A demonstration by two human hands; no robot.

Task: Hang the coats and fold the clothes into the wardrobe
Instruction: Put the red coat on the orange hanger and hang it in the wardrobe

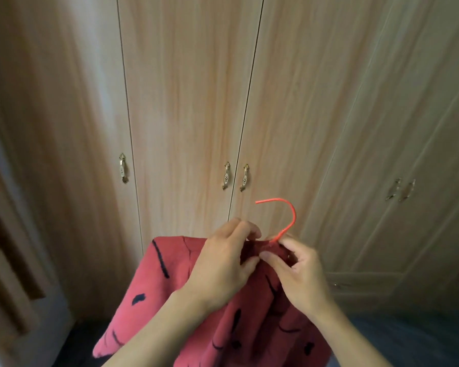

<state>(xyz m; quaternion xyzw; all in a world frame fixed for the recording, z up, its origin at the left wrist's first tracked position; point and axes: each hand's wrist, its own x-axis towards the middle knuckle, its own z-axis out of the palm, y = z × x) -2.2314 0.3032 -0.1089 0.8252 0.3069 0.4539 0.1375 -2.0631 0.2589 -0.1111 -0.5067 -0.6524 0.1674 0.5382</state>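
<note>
both hands raised before the closed wardrobe doors [186, 102]. left hand [223, 263] and right hand [297, 274] each pinch the collar of a red garment [170, 292] with dark marks. the garment hangs on a red hanger [289, 218], hook upright above the collar, just below the door handles [235, 176].

You're standing in a home bedroom, facing a tall built-in wardrobe [191, 102] of pale wood-grain doors, all closed, each with a small ornate brass handle [226, 176]. A dark floor [408, 337] shows below, and a wooden door frame [8, 260] edges your left.
</note>
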